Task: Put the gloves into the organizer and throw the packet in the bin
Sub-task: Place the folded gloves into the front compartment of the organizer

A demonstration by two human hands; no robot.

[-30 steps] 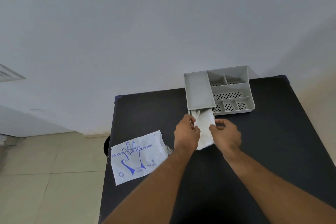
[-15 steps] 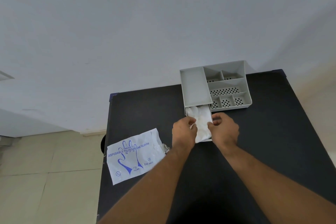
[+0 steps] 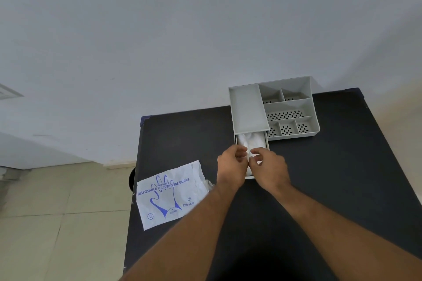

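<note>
A grey organizer [image 3: 247,109] with several perforated compartments stands at the far side of a black table [image 3: 342,178]. Its drawer [image 3: 266,141] is pulled out toward me and holds a stack of white gloves [image 3: 251,140]. My left hand [image 3: 231,166] and my right hand [image 3: 270,167] meet over the drawer's near end, fingers pinching the near edge of the gloves. The white packet [image 3: 170,194], printed with a blue hand and "Disposable Polyethylene Gloves", lies flat at the table's left edge, left of my left forearm.
A pale wall rises behind the table. Beige floor tiles [image 3: 57,223] lie to the left. A dark round object [image 3: 132,179] shows just past the table's left edge, mostly hidden.
The gloves have gone further into the drawer and lie flatter. My two hands have come closer together at the drawer's near end.
</note>
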